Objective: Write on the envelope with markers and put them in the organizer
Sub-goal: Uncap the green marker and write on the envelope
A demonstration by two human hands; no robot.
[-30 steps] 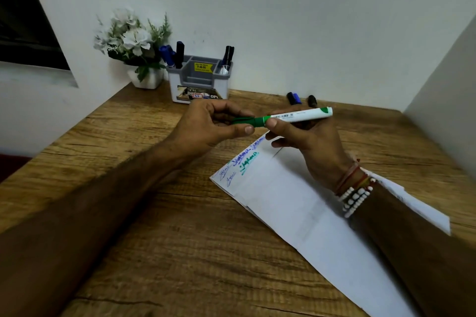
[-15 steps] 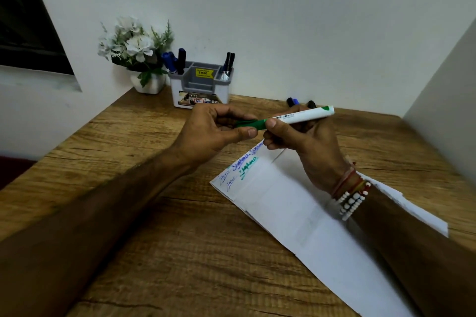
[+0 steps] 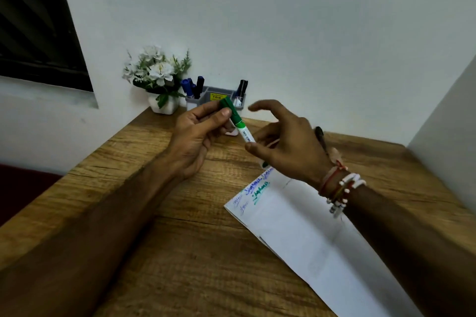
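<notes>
- Wooden table (image 3: 180, 252): brown, strong grain, fills the lower frame; its far edge meets the wall.
- White pot (image 3: 164, 107): upright at the table's far left corner, close against the wall.
- White flowers (image 3: 158, 69): rise from the pot with green leaves, one leaf drooping over the rim.
- Back wall (image 3: 283, 20): plain, pale.
- Window (image 3: 33, 28): upper left, dark, slatted.
- Side wall (image 3: 448, 116): pale, meets the back wall at the right.
- Dark red surface (image 3: 23, 183): beyond the table's left edge; nature unclear.

You have dim, flat light with soft shadows; the wall (image 3: 309, 33) reads grey. Your right hand (image 3: 288, 141) smears slightly at the fingertips, and the wide lens bends the bench (image 3: 180, 252) edges.
</notes>
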